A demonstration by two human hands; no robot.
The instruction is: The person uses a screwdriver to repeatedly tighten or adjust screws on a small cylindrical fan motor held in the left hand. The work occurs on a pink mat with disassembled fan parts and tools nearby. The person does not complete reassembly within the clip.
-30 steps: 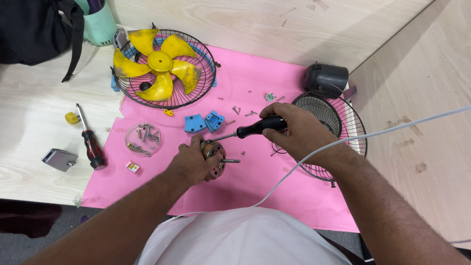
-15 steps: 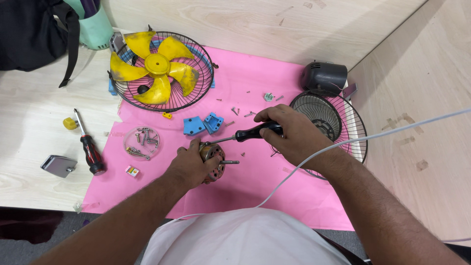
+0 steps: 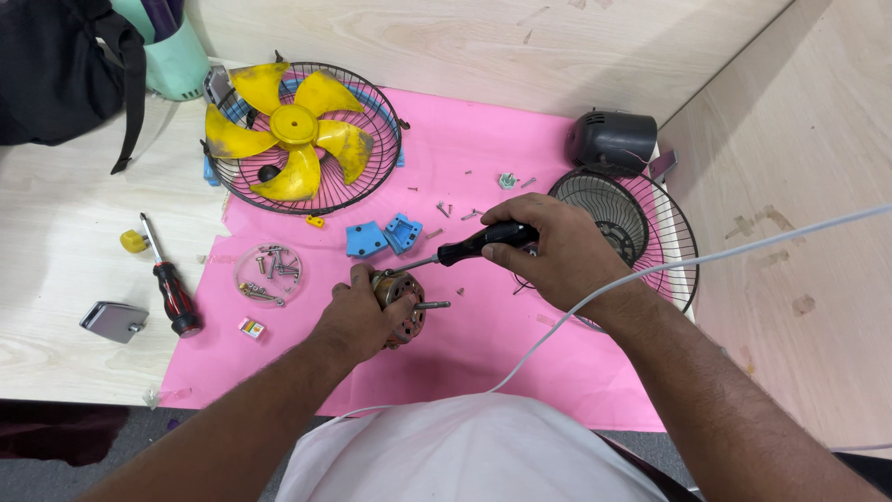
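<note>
My left hand (image 3: 358, 316) grips a small fan motor (image 3: 401, 305) with copper windings and a steel shaft, resting on the pink mat (image 3: 483, 158). My right hand (image 3: 556, 251) holds a black-handled screwdriver (image 3: 469, 246) whose tip meets the top of the motor. Two blue plastic pieces (image 3: 383, 236) lie just behind the motor. A white cable (image 3: 669, 271) runs across my right forearm.
A yellow fan blade (image 3: 293, 130) sits in a black wire guard at the back left. A second guard (image 3: 664, 232) and a dark motor cover (image 3: 613, 141) lie at the right. A clear dish of screws (image 3: 268, 271), a red-black screwdriver (image 3: 169, 284) and a grey metal part (image 3: 113, 321) are at the left.
My right hand and the screwdriver have shifted slightly left, with the tip now on the motor. My left hand stays on the motor.
</note>
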